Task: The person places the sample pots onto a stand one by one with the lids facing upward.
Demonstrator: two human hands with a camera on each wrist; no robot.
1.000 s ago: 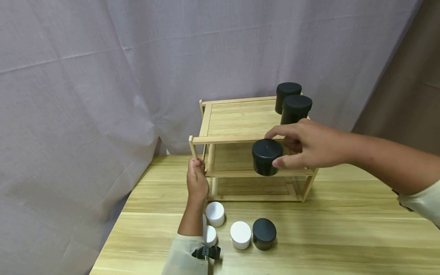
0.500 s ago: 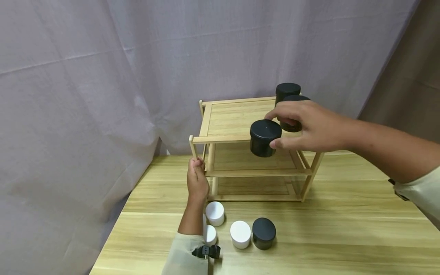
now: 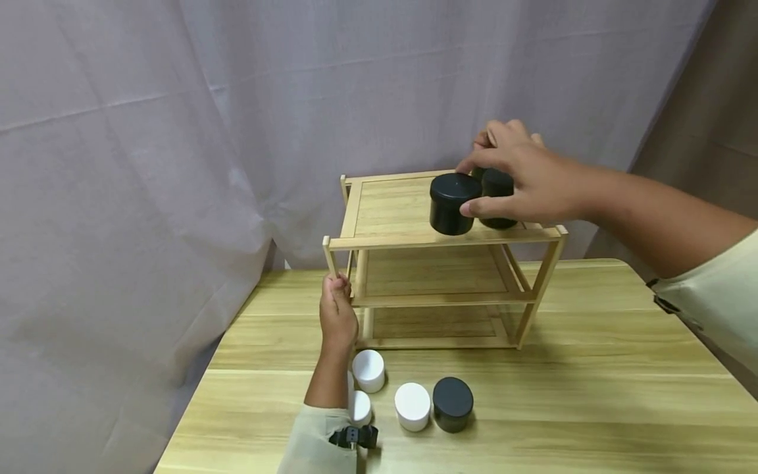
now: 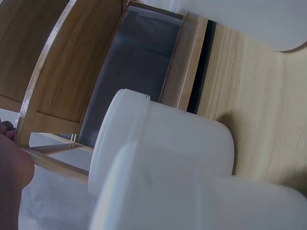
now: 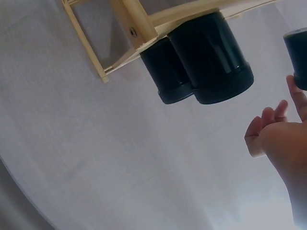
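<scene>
In the head view my right hand pinches a lidded black jar between thumb and finger, above the front of the shelf's top board. Two more black jars stand at the right of that board, partly covered by the hand; the right wrist view shows a nearer jar and one behind it. My left hand grips the front left post of the wooden shelf. In the left wrist view only part of that hand shows, at the post.
On the table before the shelf stand a white jar and a black jar side by side. Further white jars sit near the left forearm, partly hidden by it. A grey curtain hangs behind.
My right hand has lifted the black jar from in front of the shelf's middle level to above the top board. My left hand keeps its grip on the post.
</scene>
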